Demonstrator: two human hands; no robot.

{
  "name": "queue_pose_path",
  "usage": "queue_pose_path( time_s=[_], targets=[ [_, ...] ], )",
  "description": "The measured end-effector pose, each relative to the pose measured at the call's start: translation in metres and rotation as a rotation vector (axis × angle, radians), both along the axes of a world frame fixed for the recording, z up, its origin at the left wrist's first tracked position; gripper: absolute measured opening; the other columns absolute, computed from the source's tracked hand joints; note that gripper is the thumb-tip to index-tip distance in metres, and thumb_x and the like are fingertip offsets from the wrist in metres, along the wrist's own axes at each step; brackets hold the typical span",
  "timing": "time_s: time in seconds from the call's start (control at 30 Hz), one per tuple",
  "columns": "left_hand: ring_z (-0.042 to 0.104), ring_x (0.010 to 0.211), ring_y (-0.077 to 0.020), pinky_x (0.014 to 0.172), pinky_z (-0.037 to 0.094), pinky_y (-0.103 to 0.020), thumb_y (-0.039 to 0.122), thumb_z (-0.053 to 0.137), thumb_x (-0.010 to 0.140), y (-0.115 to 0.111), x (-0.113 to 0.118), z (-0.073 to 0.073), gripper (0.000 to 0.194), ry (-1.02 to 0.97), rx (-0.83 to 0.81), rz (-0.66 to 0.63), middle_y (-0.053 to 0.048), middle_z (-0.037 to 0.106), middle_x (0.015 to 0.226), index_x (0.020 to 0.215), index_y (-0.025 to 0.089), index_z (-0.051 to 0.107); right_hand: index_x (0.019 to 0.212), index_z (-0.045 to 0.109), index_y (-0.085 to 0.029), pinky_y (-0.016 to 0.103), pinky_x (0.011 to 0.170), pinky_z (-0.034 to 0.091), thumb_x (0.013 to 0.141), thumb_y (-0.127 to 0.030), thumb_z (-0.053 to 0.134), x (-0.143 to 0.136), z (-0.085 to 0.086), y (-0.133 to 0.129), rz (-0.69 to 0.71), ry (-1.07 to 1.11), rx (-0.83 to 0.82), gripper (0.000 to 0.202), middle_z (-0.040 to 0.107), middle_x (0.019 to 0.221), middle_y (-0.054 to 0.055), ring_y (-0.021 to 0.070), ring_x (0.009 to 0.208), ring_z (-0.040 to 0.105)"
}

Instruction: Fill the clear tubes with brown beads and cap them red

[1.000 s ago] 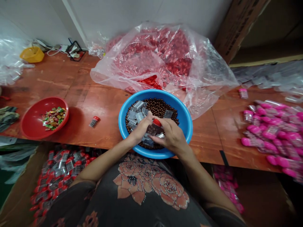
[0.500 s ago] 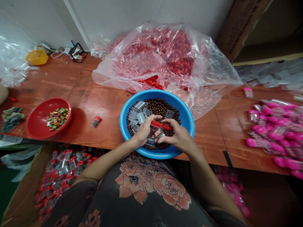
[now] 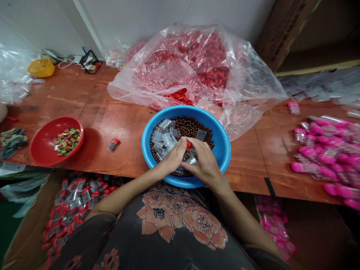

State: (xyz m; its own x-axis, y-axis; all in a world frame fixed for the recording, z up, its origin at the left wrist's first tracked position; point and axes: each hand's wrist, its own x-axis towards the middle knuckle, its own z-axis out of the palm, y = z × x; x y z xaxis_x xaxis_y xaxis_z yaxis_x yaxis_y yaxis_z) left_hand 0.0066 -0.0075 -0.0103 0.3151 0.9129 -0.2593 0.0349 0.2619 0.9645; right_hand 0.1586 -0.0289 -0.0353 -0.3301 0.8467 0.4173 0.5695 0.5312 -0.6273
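Both my hands meet over the near side of a blue basin (image 3: 225, 150). My left hand (image 3: 174, 156) is closed, with its thumb pointing up, around a small clear jar that is mostly hidden. A red lid (image 3: 188, 144) shows between the hands. My right hand (image 3: 204, 162) curls over from the other side, its fingers closed against the red lid. Inside the basin are dark brown beads (image 3: 188, 125) and several clear plastic jars (image 3: 168, 140) lying on them. How the lid sits on the jar is covered by my fingers.
Behind the basin lies a big clear bag (image 3: 180, 67) of red pieces. On the left are a red bowl (image 3: 42, 150) of wrapped sweets and a filled jar (image 3: 114, 145). Pink-capped jars (image 3: 329, 150) are heaped at right. Below, a box holds red-capped jars (image 3: 75, 210).
My hands have come closer together and the fingers now cover most of the red lids that showed before. The view has shifted slightly.
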Motion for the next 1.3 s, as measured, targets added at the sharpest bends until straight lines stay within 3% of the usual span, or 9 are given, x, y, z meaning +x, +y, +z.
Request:
queue_pose_path(
  time_s=[0.13,0.23,0.4,0.57,0.67,0.93,1.13,1.23,1.3],
  targets=[
    [0.068,0.103,-0.0272,0.087,0.058,-0.043,0.068,0.031,0.096,0.004,-0.001,0.004,0.068,-0.305,-0.358,0.003,-0.015,0.071,0.104,0.126,0.014,0.059,0.147,0.036,-0.027,0.053,0.098,0.050,0.076,-0.048,0.077,0.001,0.002,0.001,-0.006,0.038,0.069,0.084,0.060,0.132,0.012,0.0318,0.119,0.058],
    [0.071,0.074,-0.0226,0.061,0.059,-0.033,0.069,0.038,0.093,0.007,0.002,0.001,0.071,-0.398,-0.476,-0.080,-0.014,0.071,0.088,0.129,0.011,0.058,0.146,0.037,-0.027,0.052,0.099,0.049,0.074,-0.051,0.077,0.003,0.003,0.002,0.020,0.045,0.088,0.086,0.059,0.131,0.011,0.0314,0.119,0.057],
    [0.066,0.060,-0.0164,0.062,0.058,-0.033,0.052,0.058,0.091,0.002,0.007,-0.007,0.067,-0.242,-0.148,0.101,-0.008,0.073,0.091,0.147,0.018,0.044,0.140,0.040,-0.015,0.053,0.101,0.045,0.077,-0.055,0.071,0.004,0.009,0.002,-0.045,-0.255,0.165,0.081,0.056,0.132,0.019,0.0354,0.122,0.052],
    [0.055,0.130,-0.0262,0.112,0.042,-0.042,0.052,0.047,0.098,-0.001,0.005,-0.007,0.054,0.018,0.122,0.208,-0.011,0.062,0.136,0.139,0.020,0.055,0.118,0.052,-0.013,0.043,0.084,0.046,0.078,-0.054,0.065,0.001,0.015,0.009,-0.078,-0.384,0.238,0.059,0.064,0.110,0.016,0.0312,0.102,0.057],
    [0.046,0.139,-0.0255,0.118,0.034,-0.044,0.056,0.033,0.101,0.000,0.005,-0.006,0.055,0.025,0.127,0.218,-0.009,0.055,0.145,0.134,0.020,0.060,0.111,0.053,-0.014,0.041,0.078,0.044,0.078,-0.057,0.061,-0.002,0.014,0.014,-0.080,-0.399,0.322,0.054,0.065,0.101,0.015,0.0292,0.092,0.057],
    [0.069,0.089,-0.0223,0.084,0.058,-0.040,0.061,0.036,0.098,-0.006,0.000,-0.002,0.057,0.004,0.028,0.212,-0.009,0.070,0.104,0.135,0.023,0.056,0.101,0.053,-0.018,0.039,0.076,0.042,0.080,-0.057,0.057,-0.004,0.014,0.017,-0.076,-0.384,0.458,0.045,0.065,0.088,0.011,0.0265,0.084,0.058],
    [0.052,0.046,-0.0103,0.050,0.050,-0.025,0.050,0.045,0.096,-0.004,0.002,0.005,0.046,-0.080,-0.002,0.155,0.001,0.060,0.069,0.133,0.024,0.053,0.117,0.052,-0.015,0.045,0.087,0.048,0.080,-0.056,0.063,-0.008,0.016,0.012,-0.007,-0.293,0.385,0.056,0.066,0.105,0.015,0.0299,0.101,0.060],
    [0.052,0.045,-0.0110,0.045,0.048,-0.024,0.051,0.044,0.095,0.010,-0.021,0.016,0.041,-0.030,0.029,0.265,0.003,0.058,0.067,0.125,0.024,0.051,0.139,0.041,-0.017,0.049,0.099,0.048,0.079,-0.056,0.069,0.007,0.019,0.021,0.064,-0.234,0.242,0.077,0.057,0.133,0.018,0.0316,0.123,0.054],
    [0.054,0.047,-0.0114,0.045,0.048,-0.023,0.055,0.046,0.094,0.024,-0.057,0.020,0.037,0.087,0.113,0.436,0.004,0.057,0.068,0.114,0.024,0.051,0.145,0.039,-0.022,0.049,0.101,0.049,0.084,-0.053,0.066,0.030,0.014,0.039,-0.060,-0.111,0.143,0.073,0.052,0.142,0.015,0.0297,0.127,0.053]
  ],
)
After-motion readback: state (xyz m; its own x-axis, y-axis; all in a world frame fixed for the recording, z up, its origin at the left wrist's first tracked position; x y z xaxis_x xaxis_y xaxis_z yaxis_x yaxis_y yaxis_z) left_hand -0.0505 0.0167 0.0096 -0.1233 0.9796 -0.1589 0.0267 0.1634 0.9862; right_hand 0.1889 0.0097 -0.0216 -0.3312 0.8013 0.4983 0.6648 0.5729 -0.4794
